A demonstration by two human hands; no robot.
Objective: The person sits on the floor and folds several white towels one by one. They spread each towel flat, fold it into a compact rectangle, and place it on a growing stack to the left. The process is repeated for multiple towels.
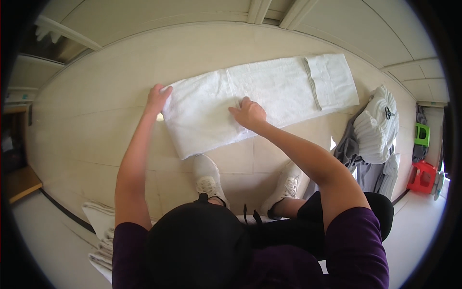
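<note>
A long, folded white cloth (274,86) lies flat on the tiled floor in front of my shoes, slanting up to the right. Its right end carries a turned-over flap, and a crease or fold edge runs across it left of the middle. At the cloth's upper left corner, my left hand (158,98) has hold of the edge, thumb on top and the other fingers partly hidden. My right hand (249,112) rests near the crease with its fingers bent against the fabric; whether it pinches any cloth is not clear.
To the right, a tied bundle of folded white cloths (377,126) sits on grey fabric (348,144). A green plastic stool (422,134) and a red one (421,177) stand farther right. More folded cloths (103,249) are stacked at lower left. Pale cabinets (173,14) line the far side.
</note>
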